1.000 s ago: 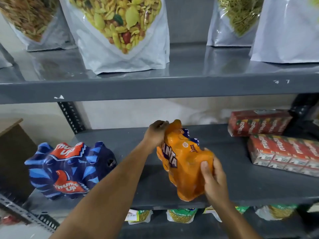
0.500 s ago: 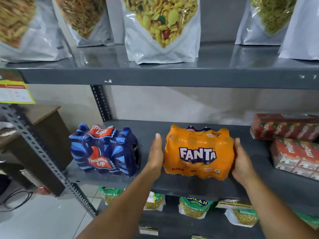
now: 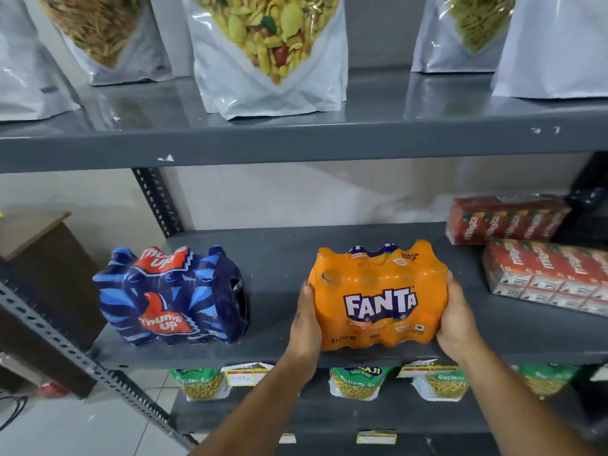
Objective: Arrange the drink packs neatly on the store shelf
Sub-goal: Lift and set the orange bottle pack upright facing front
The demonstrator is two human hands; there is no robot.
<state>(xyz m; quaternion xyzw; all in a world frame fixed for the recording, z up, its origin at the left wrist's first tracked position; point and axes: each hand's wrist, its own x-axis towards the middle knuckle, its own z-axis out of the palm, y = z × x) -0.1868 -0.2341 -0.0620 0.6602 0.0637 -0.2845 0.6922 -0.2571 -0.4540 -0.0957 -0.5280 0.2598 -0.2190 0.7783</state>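
Observation:
An orange Fanta pack [image 3: 378, 294] stands upright on the grey middle shelf [image 3: 279, 258], its label facing me. My left hand [image 3: 306, 320] presses flat against its left side and my right hand [image 3: 455, 319] cups its right side. A blue Thums Up pack [image 3: 171, 294] sits on the same shelf to the left, a gap apart from the Fanta pack. Two red Maaza carton packs lie at the right: one [image 3: 506, 218] at the back, the other [image 3: 549, 274] nearer the front.
Large white snack pouches [image 3: 269, 57] stand on the upper shelf [image 3: 296, 143]. Green snack bags [image 3: 358, 381] hang on the shelf below. A slotted metal upright [image 3: 82, 360] slants at the lower left, with a brown wooden table [image 3: 42, 258] behind it.
The Fanta pack went from tilted on its end, a second ago, to upright with the label forward. Both hands moved to its sides and stay there.

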